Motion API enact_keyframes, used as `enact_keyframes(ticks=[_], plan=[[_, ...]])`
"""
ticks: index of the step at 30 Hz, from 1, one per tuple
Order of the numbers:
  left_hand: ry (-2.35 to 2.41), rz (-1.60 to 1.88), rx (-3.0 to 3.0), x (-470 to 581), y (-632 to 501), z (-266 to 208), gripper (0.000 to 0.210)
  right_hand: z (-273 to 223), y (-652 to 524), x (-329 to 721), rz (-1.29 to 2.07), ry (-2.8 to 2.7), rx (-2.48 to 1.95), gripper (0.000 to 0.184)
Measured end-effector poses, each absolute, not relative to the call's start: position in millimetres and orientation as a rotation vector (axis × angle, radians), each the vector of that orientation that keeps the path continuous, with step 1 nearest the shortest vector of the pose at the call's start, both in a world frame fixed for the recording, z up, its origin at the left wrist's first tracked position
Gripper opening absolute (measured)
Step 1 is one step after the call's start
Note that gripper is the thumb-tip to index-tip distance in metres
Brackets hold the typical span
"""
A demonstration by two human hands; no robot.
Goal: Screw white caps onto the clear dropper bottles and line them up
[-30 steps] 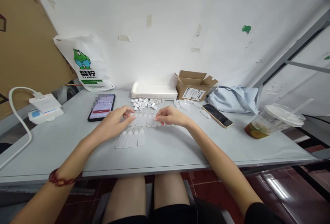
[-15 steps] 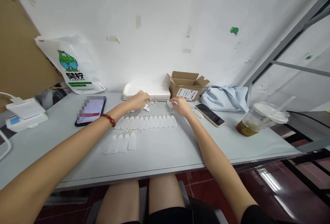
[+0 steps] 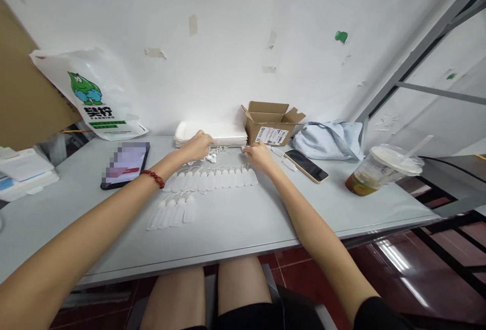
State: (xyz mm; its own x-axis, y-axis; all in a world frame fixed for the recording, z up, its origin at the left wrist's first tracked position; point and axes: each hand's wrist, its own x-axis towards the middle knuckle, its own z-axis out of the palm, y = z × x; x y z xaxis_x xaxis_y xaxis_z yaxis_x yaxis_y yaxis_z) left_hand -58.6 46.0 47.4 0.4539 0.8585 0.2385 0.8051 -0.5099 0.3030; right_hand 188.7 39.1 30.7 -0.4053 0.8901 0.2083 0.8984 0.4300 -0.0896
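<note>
My left hand (image 3: 200, 145) reaches over the back of the desk, its fingers curled together beside small white parts (image 3: 211, 158) and a heap of thin white strings (image 3: 223, 150). Whatever may be between those fingertips is hidden. Across from it, my right hand (image 3: 258, 155) pinches a translucent white tag, of which only a whitish bit (image 3: 243, 149) shows at the fingertips. In front of both hands lies a long row of translucent tags with strings (image 3: 220, 179). Closer to the desk's front is a shorter row of such tags (image 3: 172, 212).
Behind the hands are a stack of white trays (image 3: 224, 130) and an open cardboard box (image 3: 268, 123). To the right lie a phone (image 3: 307, 166), a light-blue cloth bag (image 3: 328, 140) and a drink cup (image 3: 379, 170). Another phone (image 3: 127, 164) and a plastic bag (image 3: 102, 97) are left.
My right hand has shifted slightly left and turned, and the tag in its fingers shows less. My left hand stays by the strings. The whole view has moved slightly.
</note>
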Motion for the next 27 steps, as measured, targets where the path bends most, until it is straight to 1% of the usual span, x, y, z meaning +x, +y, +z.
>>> enact_keyframes(ticks=[3, 8, 13, 16, 18, 20, 21, 24, 27], plan=[[1.515, 0.535, 2.603, -64.0, 40.6, 54.0, 0.048, 29.7, 39.7, 187.7, -0.031, -2.464, -1.564, 0.039], [1.537, 0.702, 2.539, -71.7, 25.6, 64.0, 0.056, 31.5, 39.0, 187.1, -0.026, -2.414, -1.551, 0.037], [1.509, 0.900, 2.398, -77.1, 9.5, 66.3, 0.060, 41.8, 30.7, 182.0, 0.027, -2.249, -1.395, 0.026], [1.466, 1.020, 2.323, -79.4, -5.8, 64.5, 0.060, 51.5, 17.4, 171.4, 0.254, -2.122, -1.189, 0.016], [1.456, 1.086, 2.263, -80.8, -18.6, 64.1, 0.058, 57.4, 5.5, 162.2, 0.536, -2.029, -1.055, 0.011], [1.452, 1.155, 2.207, -82.1, -30.5, 64.9, 0.055, 61.6, -6.7, 153.2, 0.837, -1.970, -0.958, 0.016], [1.452, 1.209, 2.183, -82.5, -35.3, 65.8, 0.054, 63.0, -12.3, 149.2, 0.926, -1.948, -0.937, 0.020], [1.398, 1.352, 2.121, -81.1, -43.7, 68.5, 0.049, 64.8, -25.3, 140.3, 1.095, -1.914, -0.886, 0.027], [1.305, 1.357, 2.107, -73.5, -48.1, 68.4, 0.046, 65.0, -32.8, 134.9, 1.259, -1.894, -0.818, 0.029]])
